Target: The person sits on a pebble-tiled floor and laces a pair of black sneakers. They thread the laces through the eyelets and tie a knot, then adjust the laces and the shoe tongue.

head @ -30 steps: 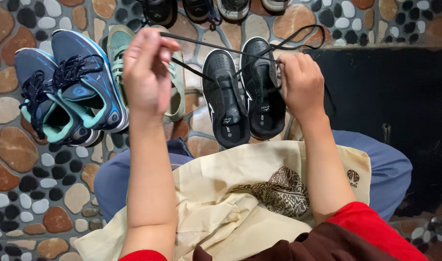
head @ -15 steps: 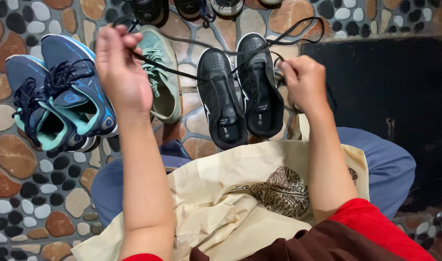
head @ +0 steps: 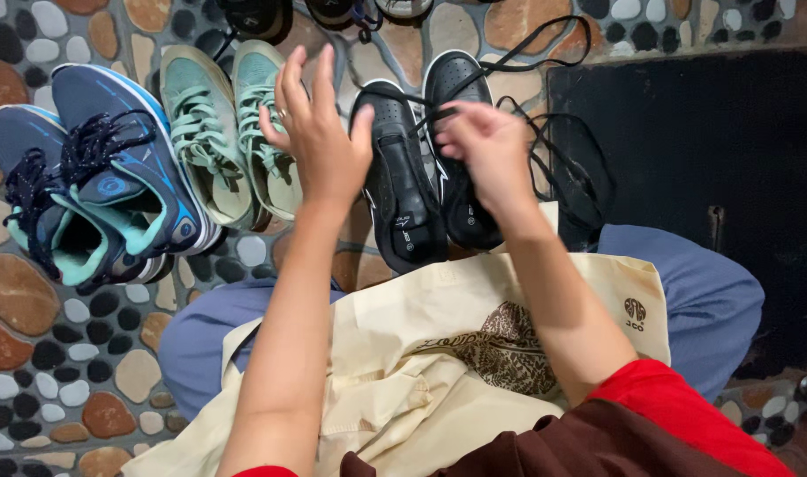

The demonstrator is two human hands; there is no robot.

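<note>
Left hand has come back in from its raised pull out to the side and now hovers over the gap between the green sneakers and the black shoes, fingers spread apart, holding nothing. Right hand sits over the right black shoe, fingertips pinched together on the black lace, which now lies slack, looping out over the dark mat. Blue sneakers far left on pebble floor. Cream tote bag across lap.
</note>
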